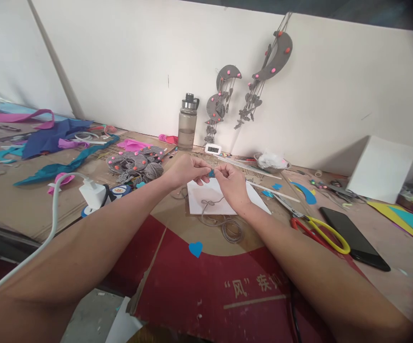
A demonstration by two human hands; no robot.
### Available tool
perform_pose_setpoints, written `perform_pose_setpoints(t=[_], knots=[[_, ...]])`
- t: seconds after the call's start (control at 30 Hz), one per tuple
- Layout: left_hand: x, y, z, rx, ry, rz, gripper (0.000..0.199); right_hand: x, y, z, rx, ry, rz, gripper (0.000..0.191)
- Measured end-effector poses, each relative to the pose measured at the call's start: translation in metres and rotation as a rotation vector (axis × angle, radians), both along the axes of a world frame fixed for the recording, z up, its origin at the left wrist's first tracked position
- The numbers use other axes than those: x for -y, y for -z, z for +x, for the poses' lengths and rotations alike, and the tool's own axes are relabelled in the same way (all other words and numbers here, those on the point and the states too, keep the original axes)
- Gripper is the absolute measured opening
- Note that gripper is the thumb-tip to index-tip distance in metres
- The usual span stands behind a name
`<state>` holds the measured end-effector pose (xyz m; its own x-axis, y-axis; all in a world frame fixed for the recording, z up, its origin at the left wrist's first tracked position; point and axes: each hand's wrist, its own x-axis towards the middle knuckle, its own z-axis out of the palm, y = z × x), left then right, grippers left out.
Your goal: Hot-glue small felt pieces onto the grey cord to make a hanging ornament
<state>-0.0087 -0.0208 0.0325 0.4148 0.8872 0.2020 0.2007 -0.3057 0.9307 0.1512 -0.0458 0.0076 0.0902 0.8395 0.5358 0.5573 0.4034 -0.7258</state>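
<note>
Above a white sheet of paper (199, 202), my left hand (188, 170) and my right hand (233, 186) meet with their fingertips pinched. Between them is a small blue piece (211, 174), mostly covered by the fingers, so its shape does not show. Grey-brown cord (232, 231) lies in loose loops on the paper and the cardboard below my hands; whether its end reaches my fingers I cannot tell. Closer to me, a blue heart cutout (196, 249) lies flat. More blue cutouts (267, 194) rest right of my right hand.
Scissors (329, 234) and a phone (354, 238) lie at the right. A water bottle (187, 125) stands by the wall, near hanging grey felt moons (279, 55). Left are more grey felt pieces (135, 162), teal fabric (63, 166) and a charger (94, 194) with a white cable.
</note>
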Motion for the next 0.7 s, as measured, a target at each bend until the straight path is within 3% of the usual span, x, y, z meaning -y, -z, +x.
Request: perform_pose_setpoints(t=[0.37, 0.57, 0.7], knots=[[0.01, 0.005, 0.005, -0.201, -0.216, 0.274, 0.013, 0.005, 0.002, -0.004, 0.197, -0.006, 0.071, 0.01], [0.002, 0.008, 0.001, -0.022, -0.339, 0.263, 0.013, 0.01, 0.003, -0.008, 0.204, -0.063, 0.05, 0.015], [-0.003, 0.009, -0.001, 0.14, -0.36, 0.182, 0.014, 0.014, 0.001, -0.01, 0.317, -0.105, 0.13, 0.016]])
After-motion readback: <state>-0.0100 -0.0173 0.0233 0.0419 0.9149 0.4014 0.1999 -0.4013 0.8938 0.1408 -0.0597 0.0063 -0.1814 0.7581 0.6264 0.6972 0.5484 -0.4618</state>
